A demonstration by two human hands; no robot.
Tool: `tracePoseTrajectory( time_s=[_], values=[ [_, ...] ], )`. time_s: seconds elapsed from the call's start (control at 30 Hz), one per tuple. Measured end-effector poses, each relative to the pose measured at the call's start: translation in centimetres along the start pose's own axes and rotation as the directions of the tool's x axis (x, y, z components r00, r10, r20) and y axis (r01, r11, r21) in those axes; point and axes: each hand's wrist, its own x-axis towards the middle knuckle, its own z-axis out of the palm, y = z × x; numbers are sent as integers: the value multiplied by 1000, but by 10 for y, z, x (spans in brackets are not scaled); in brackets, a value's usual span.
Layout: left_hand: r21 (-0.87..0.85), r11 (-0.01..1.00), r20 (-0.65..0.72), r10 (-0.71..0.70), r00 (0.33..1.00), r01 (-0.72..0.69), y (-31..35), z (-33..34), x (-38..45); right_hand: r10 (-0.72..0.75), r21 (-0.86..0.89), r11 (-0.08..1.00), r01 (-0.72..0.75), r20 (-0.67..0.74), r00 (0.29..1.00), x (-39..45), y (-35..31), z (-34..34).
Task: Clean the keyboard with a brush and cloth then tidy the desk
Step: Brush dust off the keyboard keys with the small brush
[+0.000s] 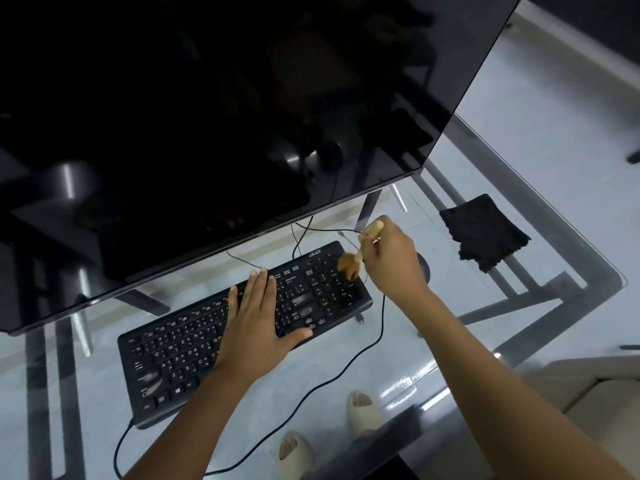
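A black keyboard [180, 355] lies at a slant on the glass desk [433, 368]. My left hand [258, 320] rests flat on its middle keys, fingers straight and spread. My right hand [391, 261] grips a small brush [349, 265] by its pale wooden handle. The brown bristles touch the keys at the keyboard's far right end and look blurred. A dark folded cloth [485, 232] lies on the desk to the right, apart from both hands.
A large dark monitor [225, 116] stands just behind the keyboard and overhangs its far edge. Black cables [346, 372] trail over the glass in front and behind the keyboard. A dark mouse is partly hidden behind my right wrist. Feet in pale sandals [363, 414] show through the glass.
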Motion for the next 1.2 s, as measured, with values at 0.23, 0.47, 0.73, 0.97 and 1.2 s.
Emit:
tracePoseTrajectory(
  time_s=[0.23,0.47,0.73,0.97,1.2],
  values=[
    [13,1000,21,8,1000,-8,-1,-1,-2,12,8,1000,-12,75,997,-8,6,-5],
    [21,1000,11,6,1000,-6,-2,1,-2,-1,22,1000,-5,249,968,-17,6,-3],
    [15,1000,14,13,1000,-13,0,-3,-1,-7,158,987,-11,113,994,-2,-8,4],
    [19,1000,19,3,1000,-3,1,-6,-3,-61,161,986,43,108,992,11,-16,18],
    [69,997,34,28,999,-30,-5,-9,-8,-113,187,979,86,138,984,13,-28,28]
  ],
)
